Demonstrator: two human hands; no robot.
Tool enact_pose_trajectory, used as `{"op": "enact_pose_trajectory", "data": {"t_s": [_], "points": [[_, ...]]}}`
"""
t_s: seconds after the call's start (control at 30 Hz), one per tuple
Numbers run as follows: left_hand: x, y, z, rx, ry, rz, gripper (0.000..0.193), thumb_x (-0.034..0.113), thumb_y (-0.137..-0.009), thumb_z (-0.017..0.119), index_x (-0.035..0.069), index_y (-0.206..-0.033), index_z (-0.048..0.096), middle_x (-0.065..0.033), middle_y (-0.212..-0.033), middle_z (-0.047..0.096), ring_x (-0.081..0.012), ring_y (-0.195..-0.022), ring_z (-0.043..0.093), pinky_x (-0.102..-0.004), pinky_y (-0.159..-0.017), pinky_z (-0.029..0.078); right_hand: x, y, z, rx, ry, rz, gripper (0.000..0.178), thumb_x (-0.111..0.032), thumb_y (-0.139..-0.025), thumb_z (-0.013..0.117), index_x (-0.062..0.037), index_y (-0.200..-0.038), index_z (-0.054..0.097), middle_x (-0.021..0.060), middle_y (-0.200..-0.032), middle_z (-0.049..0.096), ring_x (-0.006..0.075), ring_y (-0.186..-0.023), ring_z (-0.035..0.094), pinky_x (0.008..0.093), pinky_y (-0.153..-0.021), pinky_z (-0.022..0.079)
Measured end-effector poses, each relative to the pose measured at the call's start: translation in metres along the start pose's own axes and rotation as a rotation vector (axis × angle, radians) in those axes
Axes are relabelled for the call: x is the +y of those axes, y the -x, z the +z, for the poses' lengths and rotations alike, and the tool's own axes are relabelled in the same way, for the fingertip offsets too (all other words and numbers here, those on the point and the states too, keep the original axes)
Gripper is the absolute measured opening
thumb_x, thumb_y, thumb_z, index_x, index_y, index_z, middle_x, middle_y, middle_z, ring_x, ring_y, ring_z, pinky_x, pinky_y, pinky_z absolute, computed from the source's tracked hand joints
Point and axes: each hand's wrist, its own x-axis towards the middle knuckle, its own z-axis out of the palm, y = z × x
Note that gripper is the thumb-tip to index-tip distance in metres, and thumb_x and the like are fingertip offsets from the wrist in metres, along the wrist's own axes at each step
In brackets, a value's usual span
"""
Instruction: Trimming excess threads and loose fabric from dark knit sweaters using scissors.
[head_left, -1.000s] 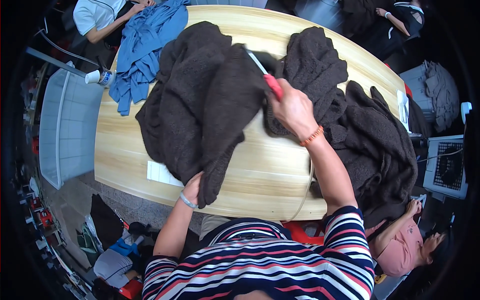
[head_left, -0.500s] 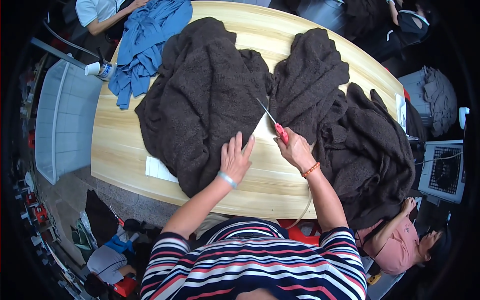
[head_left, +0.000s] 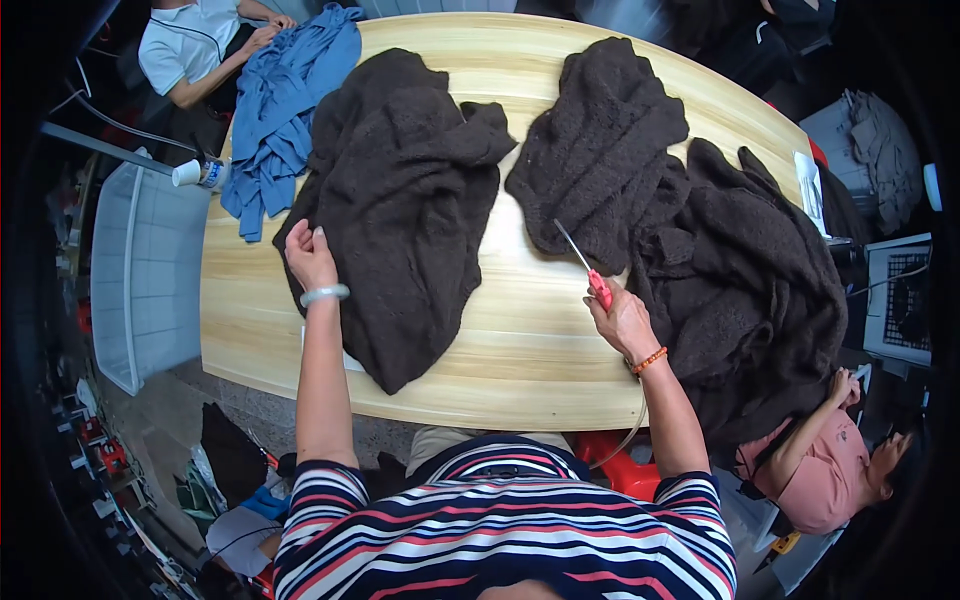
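Observation:
My right hand is closed around a red air blow gun with a thin metal nozzle, and a pale hose trails below my wrist. Its tip points up and left over the lower edge of a dark brown knit piece. To the left, a larger dark brown knit garment lies crumpled, apart from that piece. My left hand is at this garment's left edge, fingers curled in at the cloth; the exact grip is partly hidden.
More dark knitwear is heaped at the table's right end. Blue garments lie at the far left beside a seated person. A translucent bin stands off the left edge. Someone in pink sits at lower right. A red stool is near me.
My left hand has moved left and away from me, from the garment's lower right to its left edge. The garment's right side has drawn left, widening the gap. The blow gun has shifted right and nearer.

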Motion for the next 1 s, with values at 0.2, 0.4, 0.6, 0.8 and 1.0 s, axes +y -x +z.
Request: {"op": "enact_pose_trajectory", "data": {"t_s": [0.2, 0.4, 0.6, 0.8, 1.0], "points": [[0.088, 0.113, 0.019, -0.582, -0.118, 0.637, 0.042, 0.010, -0.081, 0.070, 0.005, -0.120, 0.057, -0.0148, -0.104, 0.057, -0.0282, -0.091, 0.060, -0.0334, -0.079, 0.050, -0.010, 0.005, 0.011, -0.099, 0.030, 0.009, 0.029, -0.030, -0.089, 0.060, -0.0057, -0.104, 0.059, 0.0246, -0.082, 0.066, 0.0437, -0.083, 0.064, 0.0506, -0.076, 0.050], [0.082, 0.127, 0.049, -0.370, -0.469, 0.734, 0.088, 0.016, -0.067, 0.080, 0.012, -0.144, 0.038, -0.0235, -0.145, 0.032, -0.0413, -0.128, 0.037, -0.0508, -0.103, 0.031, -0.016, 0.011, 0.009, -0.119, 0.050, -0.001, 0.030, -0.030, -0.089, 0.061, -0.0061, -0.107, 0.059, 0.0253, -0.083, 0.066, 0.0441, -0.084, 0.064, 0.0506, -0.076, 0.050], [0.060, 0.089, 0.061, -0.745, -0.029, 0.057, 0.028, 0.009, -0.084, 0.066, 0.002, -0.112, 0.063, -0.0140, -0.093, 0.069, -0.0241, -0.085, 0.067, -0.0315, -0.081, 0.050, -0.009, 0.008, 0.022, -0.160, 0.051, -0.020, 0.027, -0.028, -0.088, 0.063, -0.0043, -0.100, 0.060, 0.0233, -0.082, 0.066, 0.0428, -0.080, 0.064, 0.0481, -0.073, 0.050], [0.115, 0.034, 0.015, -0.711, 0.982, -0.464, 0.017, 0.010, -0.093, 0.060, 0.003, -0.108, 0.063, -0.0064, -0.102, 0.067, -0.0137, -0.095, 0.063, -0.0273, -0.088, 0.048, -0.021, -0.019, 0.021, -0.197, 0.050, -0.056, 0.027, -0.027, -0.087, 0.062, -0.0025, -0.098, 0.059, 0.0248, -0.078, 0.066, 0.0429, -0.079, 0.065, 0.0496, -0.074, 0.051], [0.058, 0.018, 0.000, 0.052, -0.305, 0.386, 0.023, 0.008, -0.088, 0.063, 0.000, -0.109, 0.061, -0.0142, -0.105, 0.062, -0.0242, -0.100, 0.058, -0.0335, -0.083, 0.049, -0.023, -0.032, 0.024, -0.181, 0.041, -0.072, 0.029, -0.028, -0.088, 0.062, -0.0029, -0.102, 0.060, 0.0252, -0.080, 0.066, 0.0424, -0.080, 0.066, 0.0493, -0.074, 0.051]]}}
